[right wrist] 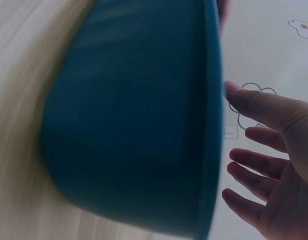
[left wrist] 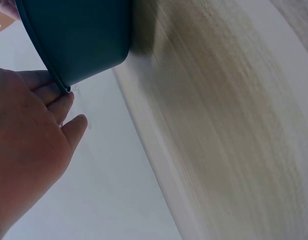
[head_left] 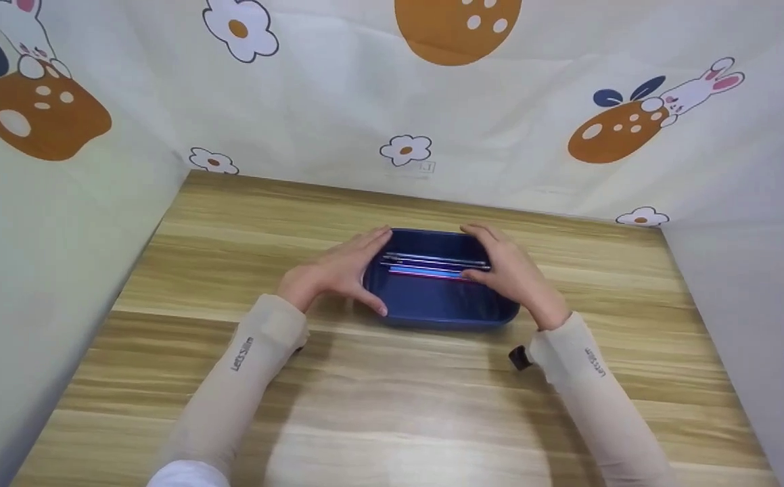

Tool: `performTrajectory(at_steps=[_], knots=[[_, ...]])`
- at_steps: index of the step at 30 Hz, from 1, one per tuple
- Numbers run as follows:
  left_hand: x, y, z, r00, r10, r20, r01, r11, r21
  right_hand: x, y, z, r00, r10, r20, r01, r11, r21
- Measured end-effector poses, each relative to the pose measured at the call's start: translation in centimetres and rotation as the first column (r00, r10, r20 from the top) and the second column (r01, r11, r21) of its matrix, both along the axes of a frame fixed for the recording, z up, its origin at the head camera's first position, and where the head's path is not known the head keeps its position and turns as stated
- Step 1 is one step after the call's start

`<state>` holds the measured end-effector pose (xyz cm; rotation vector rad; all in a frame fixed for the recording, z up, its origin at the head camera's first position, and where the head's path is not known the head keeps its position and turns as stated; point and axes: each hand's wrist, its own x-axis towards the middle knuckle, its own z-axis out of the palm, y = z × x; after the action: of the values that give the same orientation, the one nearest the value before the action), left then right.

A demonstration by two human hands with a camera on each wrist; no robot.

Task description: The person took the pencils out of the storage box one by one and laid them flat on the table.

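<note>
A rectangular dark blue plastic bin (head_left: 442, 321) with rounded corners stands on the wooden tabletop; it looks teal in the wrist views. Inside lie several slender pen-like sticks (head_left: 425, 270), dark, light blue and reddish. My left hand (head_left: 331, 270) spans the bin's left end, thumb by the front corner and fingers round the back corner. In the left wrist view its fingers (left wrist: 56, 100) meet the rim. At the right end, my right hand (head_left: 517, 270) has its thumb over the bin's inside. The right wrist view shows its fingers (right wrist: 251, 170) spread, apart from the wall.
Pale cloth walls (head_left: 310, 101) with printed oranges, rabbits and flowers enclose the wooden tabletop (head_left: 392, 406) at the back and both sides. The back wall stands a short way behind the bin. A small black piece (head_left: 519, 358) sits at the right wrist.
</note>
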<state>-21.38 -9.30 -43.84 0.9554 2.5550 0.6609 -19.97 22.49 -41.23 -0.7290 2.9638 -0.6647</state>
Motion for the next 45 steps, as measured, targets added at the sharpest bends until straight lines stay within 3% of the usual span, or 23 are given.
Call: performTrajectory(at_steps=[4,12,16,21,29,34,45], knots=[[0.2,0.4,0.2,1.000,-0.016,0.008,0.016,1.000,-0.002,0.6,-0.2,-0.5,1.000,-0.002,-0.003,0.002,1.000,-0.010],[0.2,-0.5,0.3,1.000,0.026,0.013,-0.026,1.000,-0.014,-0.3,-1.8,-1.4,0.999,0.048,-0.026,-0.048,0.999,-0.003],[0.0,0.2,0.4,1.000,0.009,0.024,-0.009,1.000,-0.009,0.0,-1.6,-1.9,1.000,0.007,-0.007,-0.007,1.000,-0.004],[-0.2,0.3,0.2,1.000,-0.015,0.005,0.015,1.000,0.009,0.0,-2.2,-2.6,1.000,0.019,0.024,-0.019,1.000,-0.005],[0.0,0.0,0.1,1.000,-0.005,0.007,0.005,1.000,0.015,-0.3,-3.9,-3.3,0.992,0.057,0.111,-0.071,0.989,0.129],[-0.1,0.2,0.4,1.000,-0.009,0.017,0.008,1.000,0.013,-0.2,-4.2,-3.6,0.994,0.076,0.074,-0.090,0.973,0.214],[0.2,0.0,0.3,0.999,0.013,0.046,-0.014,1.000,0.022,0.0,-5.1,-4.1,0.996,0.083,0.033,-0.089,0.959,0.268]])
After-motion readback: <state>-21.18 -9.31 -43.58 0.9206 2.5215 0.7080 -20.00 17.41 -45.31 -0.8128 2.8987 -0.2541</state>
